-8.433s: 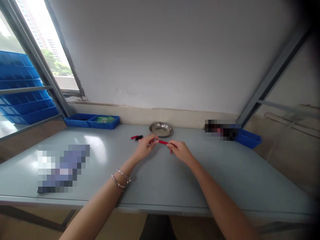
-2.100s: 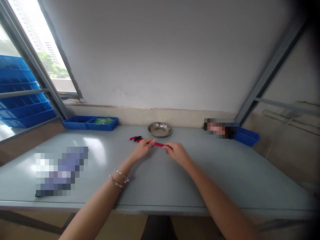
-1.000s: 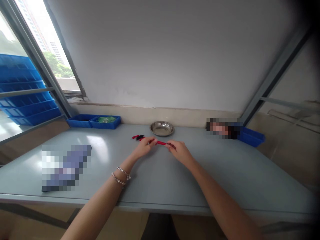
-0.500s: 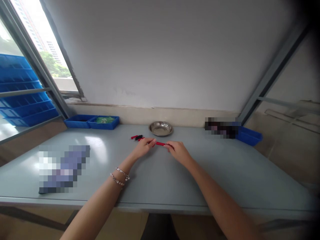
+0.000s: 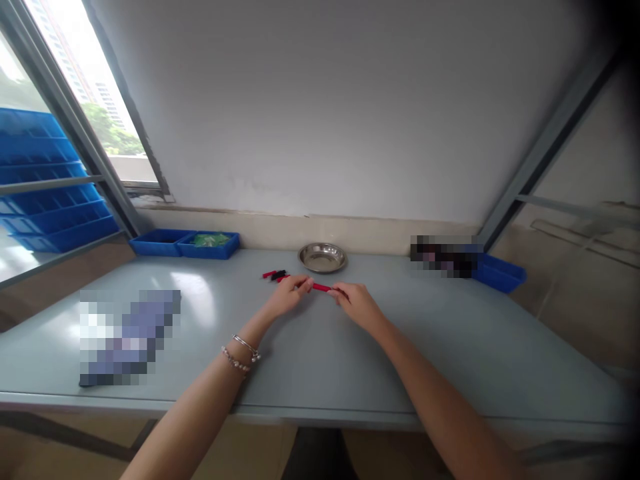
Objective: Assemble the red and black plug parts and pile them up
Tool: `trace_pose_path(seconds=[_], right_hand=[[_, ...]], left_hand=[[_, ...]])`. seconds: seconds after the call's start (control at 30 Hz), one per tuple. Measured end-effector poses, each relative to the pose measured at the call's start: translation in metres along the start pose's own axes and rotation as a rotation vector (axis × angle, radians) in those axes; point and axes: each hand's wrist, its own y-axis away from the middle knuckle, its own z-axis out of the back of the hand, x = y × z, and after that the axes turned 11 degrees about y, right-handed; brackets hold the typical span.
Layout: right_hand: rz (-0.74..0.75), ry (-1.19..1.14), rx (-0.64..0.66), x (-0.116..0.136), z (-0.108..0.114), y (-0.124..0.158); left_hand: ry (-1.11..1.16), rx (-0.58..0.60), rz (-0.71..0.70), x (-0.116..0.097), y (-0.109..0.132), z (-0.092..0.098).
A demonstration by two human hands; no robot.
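Observation:
Between my hands is a slim red pen-like stick point(image 5: 321, 287), held level just above or on the table. My left hand point(image 5: 291, 293), with a bangle and a beaded bracelet at the wrist, is closed on its left end. On the other end, the fingers of my right hand point(image 5: 354, 297) are pinched together; they hide that tip. Just beyond my left hand lie a few similar pieces, among them a red stick point(image 5: 269, 274) and a black stick point(image 5: 279, 275), partly covered by one another and the hand. A round steel dish point(image 5: 323, 257) stands behind the held stick.
Two blue bins point(image 5: 209, 253) sit at the back left, one holding green packets. Another blue bin point(image 5: 500, 272) is at the back right, beside a blurred dark object point(image 5: 443, 258). A pixelated bluish item point(image 5: 137, 340) lies on the grey table point(image 5: 330, 373) at left.

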Motion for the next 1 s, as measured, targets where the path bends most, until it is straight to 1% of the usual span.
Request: trace_pose_path(seconds=[0.23, 0.3, 0.33, 0.4, 0.47, 0.53, 0.57, 0.63, 0.7, 0.73, 0.8, 0.9, 1.0], right_hand=[[-0.025, -0.016, 0.002, 0.000, 0.000, 0.001], [-0.036, -0.006, -0.007, -0.001, 0.000, 0.000], [-0.046, -0.001, -0.014, -0.001, 0.000, 0.000], [-0.068, 0.001, -0.026, -0.003, 0.000, -0.001], [-0.083, -0.009, -0.024, -0.005, 0.000, -0.002], [-0.081, -0.019, -0.005, -0.006, -0.001, -0.002], [-0.076, -0.022, 0.006, -0.006, -0.001, -0.002], [-0.064, -0.025, 0.025, -0.006, -0.002, -0.001], [-0.058, -0.020, 0.032, -0.005, -0.002, -0.001], [-0.056, -0.018, 0.032, -0.005, -0.002, -0.001], [-0.054, -0.013, 0.031, -0.006, -0.003, -0.001], [-0.050, -0.012, 0.034, -0.006, -0.003, -0.001], [-0.050, -0.011, 0.036, -0.006, -0.003, -0.002]], left_hand=[[0.015, 0.000, -0.012, 0.000, 0.001, 0.000], [0.021, -0.015, -0.017, 0.001, 0.000, 0.003], [0.027, -0.041, -0.012, 0.001, -0.001, 0.007], [0.040, -0.142, 0.019, 0.004, -0.001, 0.017], [0.051, -0.317, 0.069, 0.008, -0.001, 0.030], [-0.011, -0.520, 0.140, 0.014, 0.000, 0.044], [-0.066, -0.603, 0.199, 0.018, 0.001, 0.050], [-0.177, -0.722, 0.353, 0.025, 0.002, 0.059], [-0.253, -0.782, 0.502, 0.032, 0.004, 0.065], [-0.282, -0.796, 0.557, 0.036, 0.004, 0.066], [-0.336, -0.805, 0.609, 0.042, 0.005, 0.067], [-0.409, -0.776, 0.604, 0.050, 0.006, 0.064], [-0.451, -0.709, 0.627, 0.055, 0.007, 0.061]])
